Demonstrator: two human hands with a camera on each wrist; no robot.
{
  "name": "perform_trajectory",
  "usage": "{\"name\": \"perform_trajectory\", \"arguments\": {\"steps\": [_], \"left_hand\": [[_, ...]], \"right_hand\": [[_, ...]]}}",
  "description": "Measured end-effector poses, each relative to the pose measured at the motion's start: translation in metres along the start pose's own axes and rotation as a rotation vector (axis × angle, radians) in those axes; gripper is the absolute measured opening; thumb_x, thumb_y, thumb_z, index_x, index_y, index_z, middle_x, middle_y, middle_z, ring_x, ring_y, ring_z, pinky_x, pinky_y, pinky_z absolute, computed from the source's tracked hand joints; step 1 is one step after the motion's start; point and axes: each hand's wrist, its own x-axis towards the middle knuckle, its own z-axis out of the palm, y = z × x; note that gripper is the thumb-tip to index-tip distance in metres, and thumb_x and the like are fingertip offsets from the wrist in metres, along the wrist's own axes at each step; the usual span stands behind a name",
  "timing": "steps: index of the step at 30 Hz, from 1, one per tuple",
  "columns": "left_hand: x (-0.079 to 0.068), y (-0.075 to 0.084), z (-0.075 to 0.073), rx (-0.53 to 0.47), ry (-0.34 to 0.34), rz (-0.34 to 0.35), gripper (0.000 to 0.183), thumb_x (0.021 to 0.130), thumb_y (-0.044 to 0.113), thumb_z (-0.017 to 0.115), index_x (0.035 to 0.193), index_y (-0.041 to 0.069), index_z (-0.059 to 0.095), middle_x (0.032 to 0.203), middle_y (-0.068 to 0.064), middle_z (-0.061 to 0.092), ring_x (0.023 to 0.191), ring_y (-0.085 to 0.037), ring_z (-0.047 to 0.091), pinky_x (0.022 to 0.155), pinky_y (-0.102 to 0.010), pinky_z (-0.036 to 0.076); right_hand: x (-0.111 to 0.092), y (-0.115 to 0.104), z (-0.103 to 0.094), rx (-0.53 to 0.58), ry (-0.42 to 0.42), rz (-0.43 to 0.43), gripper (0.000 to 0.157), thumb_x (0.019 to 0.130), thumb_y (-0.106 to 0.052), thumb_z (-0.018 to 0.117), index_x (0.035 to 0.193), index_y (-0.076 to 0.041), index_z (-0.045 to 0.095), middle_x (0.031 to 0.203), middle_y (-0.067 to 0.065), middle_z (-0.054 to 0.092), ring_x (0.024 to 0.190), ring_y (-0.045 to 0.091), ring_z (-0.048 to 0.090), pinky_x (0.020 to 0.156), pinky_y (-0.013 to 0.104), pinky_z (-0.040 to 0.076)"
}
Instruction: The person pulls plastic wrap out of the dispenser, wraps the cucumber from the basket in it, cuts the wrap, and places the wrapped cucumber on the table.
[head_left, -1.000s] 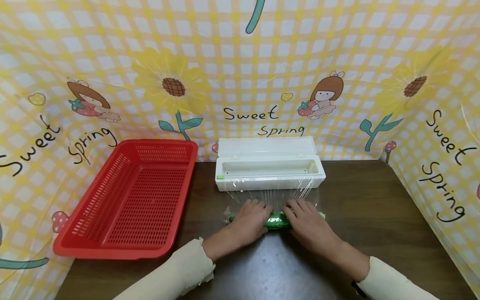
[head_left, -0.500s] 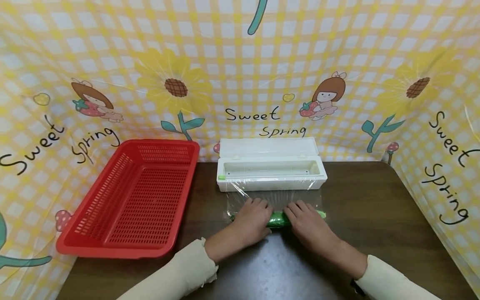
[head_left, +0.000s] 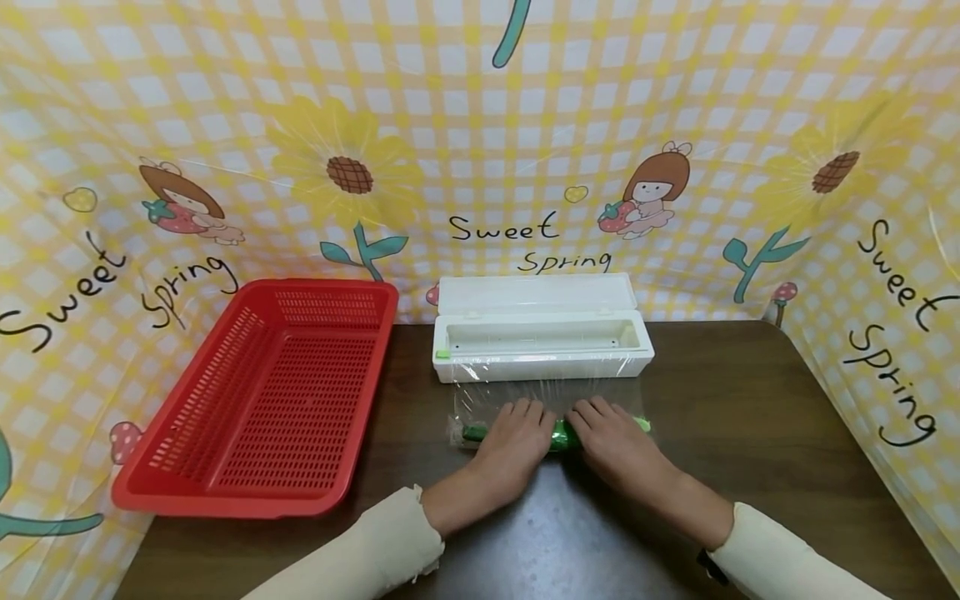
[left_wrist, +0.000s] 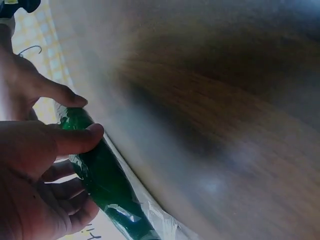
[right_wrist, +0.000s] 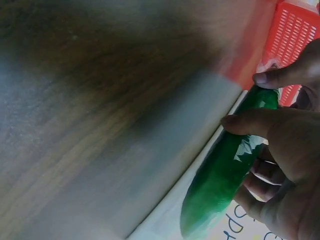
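Observation:
A green cucumber [head_left: 561, 435] lies sideways on the table in clear cling film [head_left: 540, 392], which stretches back to a white dispenser box [head_left: 543, 367]. Near its middle, my left hand [head_left: 513, 446] holds it from above; in the left wrist view the thumb [left_wrist: 80, 140] lies along the near side and the fingers curl round the far side. Just to the right, my right hand [head_left: 618, 446] grips it likewise, its thumb [right_wrist: 247, 122] across the skin in the right wrist view. Both ends of the cucumber stick out beyond the hands. Film shines on its surface [right_wrist: 215, 175].
The box's lid [head_left: 536, 293] stands raised at the back, and a green slider [head_left: 442, 355] sits at the box's left end. To the left is a red slotted basket [head_left: 232, 505]. A checked cloth [head_left: 495, 125] encloses the dark wooden table [head_left: 750, 433].
My left hand has shifted slightly right along the cucumber, closer to the right hand, and more of the cucumber's left end shows. The cucumber sits a touch nearer the box.

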Motion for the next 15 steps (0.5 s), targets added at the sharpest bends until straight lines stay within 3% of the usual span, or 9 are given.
{"name": "perform_trajectory", "arguments": {"steps": [4, 10, 15], "left_hand": [[0.002, -0.002, -0.002, -0.020, 0.013, 0.002, 0.028, 0.073, 0.002, 0.069, 0.099, 0.011, 0.062, 0.090, -0.002, 0.060, 0.081, -0.017, 0.053, 0.069, -0.028, 0.045], [0.005, -0.005, -0.008, -0.046, -0.045, -0.005, 0.027, 0.079, 0.010, 0.070, 0.106, 0.009, 0.065, 0.094, -0.003, 0.064, 0.087, -0.019, 0.059, 0.076, -0.031, 0.051], [0.009, -0.008, -0.012, -0.112, -0.110, -0.022, 0.033, 0.079, 0.021, 0.075, 0.108, 0.009, 0.065, 0.094, -0.003, 0.064, 0.086, -0.019, 0.059, 0.077, -0.032, 0.050]], "right_hand": [[-0.002, 0.000, 0.001, 0.023, 0.006, 0.012, 0.041, 0.074, -0.017, 0.076, 0.110, -0.004, 0.061, 0.106, 0.006, 0.059, 0.095, 0.022, 0.055, 0.078, 0.037, 0.051], [-0.004, 0.000, 0.001, -0.004, 0.019, 0.022, 0.065, 0.072, -0.027, 0.079, 0.127, -0.004, 0.054, 0.121, 0.013, 0.056, 0.108, 0.030, 0.053, 0.094, 0.045, 0.043], [-0.005, -0.001, 0.006, -0.003, 0.055, 0.017, 0.060, 0.071, -0.022, 0.078, 0.123, -0.004, 0.055, 0.120, 0.014, 0.052, 0.110, 0.032, 0.049, 0.095, 0.047, 0.042]]}}
